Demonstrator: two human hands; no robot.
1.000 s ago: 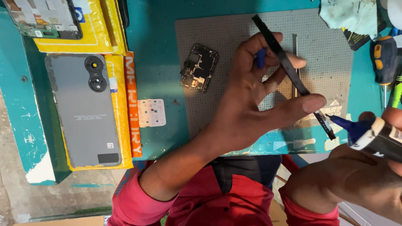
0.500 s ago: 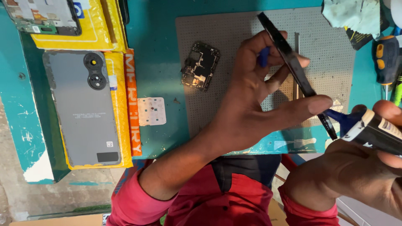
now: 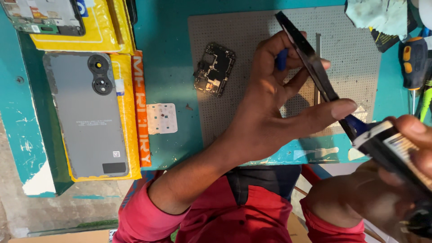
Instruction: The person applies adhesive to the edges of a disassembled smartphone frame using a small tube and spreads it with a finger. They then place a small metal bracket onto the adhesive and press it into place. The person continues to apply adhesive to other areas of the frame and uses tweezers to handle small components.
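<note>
Tube (image 3: 396, 150) now nearer phone frame (image 3: 310, 63)

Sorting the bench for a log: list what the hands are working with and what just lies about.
In hand:
left hand holding dark phone frame
right hand holding blue-nozzled tube

Lying about:
circuit board
grey back cover
screwdriver
perforated mat

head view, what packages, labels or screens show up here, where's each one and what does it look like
Yellow padded package: left on the teal bench, under the grey phone back cover; orange strip along its right edge.
Second yellow package: top left, under an opened phone frame.
Small labels: white square and dark rectangle, low on the grey cover.
Tube label: pale printed band on the dark tube in the right hand.
No lit screen shows.
</note>
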